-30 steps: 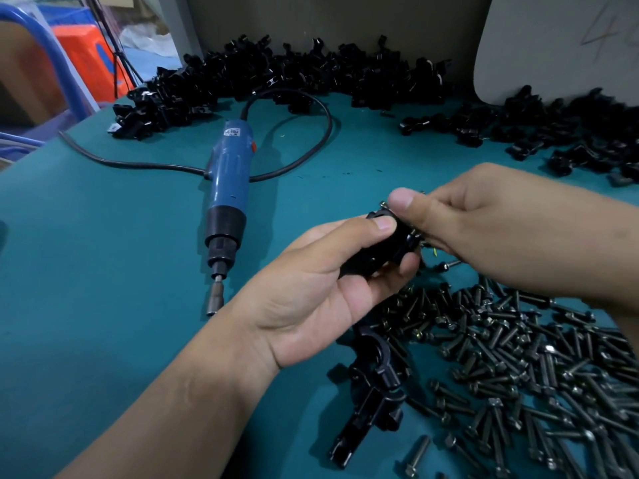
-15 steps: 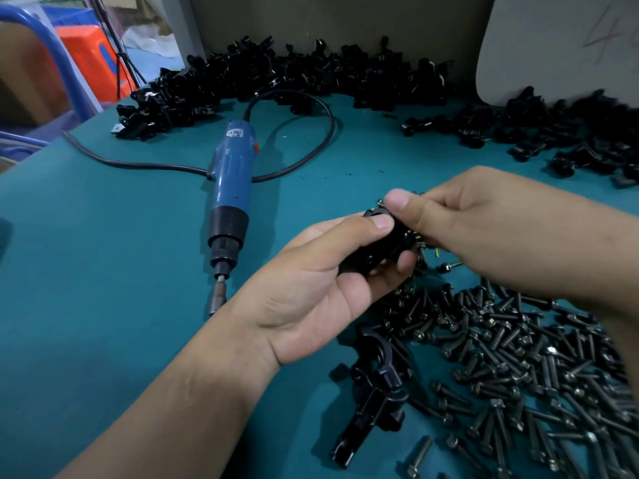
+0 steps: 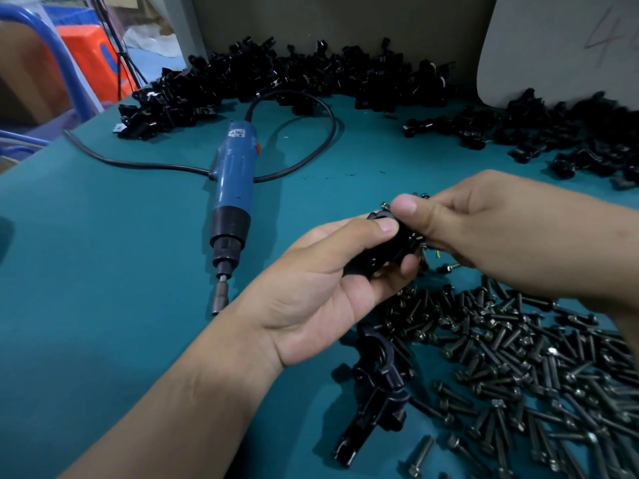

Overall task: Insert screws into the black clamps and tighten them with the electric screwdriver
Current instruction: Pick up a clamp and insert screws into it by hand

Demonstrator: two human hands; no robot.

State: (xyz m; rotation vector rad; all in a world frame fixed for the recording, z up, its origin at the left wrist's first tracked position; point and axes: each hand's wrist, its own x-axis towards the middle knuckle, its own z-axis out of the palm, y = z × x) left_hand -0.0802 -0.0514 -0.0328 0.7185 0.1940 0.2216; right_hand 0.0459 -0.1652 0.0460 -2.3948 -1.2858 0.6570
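My left hand point(image 3: 321, 288) grips a black clamp point(image 3: 383, 250) above the table's middle, thumb on its top. My right hand point(image 3: 491, 229) pinches a screw point(image 3: 385, 205) at the clamp's upper end, and more screw heads show between its curled fingers. The blue electric screwdriver point(image 3: 233, 188) lies on the teal table point(image 3: 103, 271) to the left, bit toward me, untouched. A heap of dark screws point(image 3: 518, 357) covers the table at the lower right. Two more black clamps point(image 3: 377, 392) lie in front of my left wrist.
Piles of black clamps point(image 3: 276, 81) line the back of the table, with more at the far right point(image 3: 570, 140). The screwdriver's black cord point(image 3: 311, 133) loops behind it. A grey board point(image 3: 553, 46) leans at the back right. An orange stool point(image 3: 86, 60) stands beyond the left edge.
Both hands keep their hold on the clamp and screw and have barely shifted. The screwdriver has not moved.
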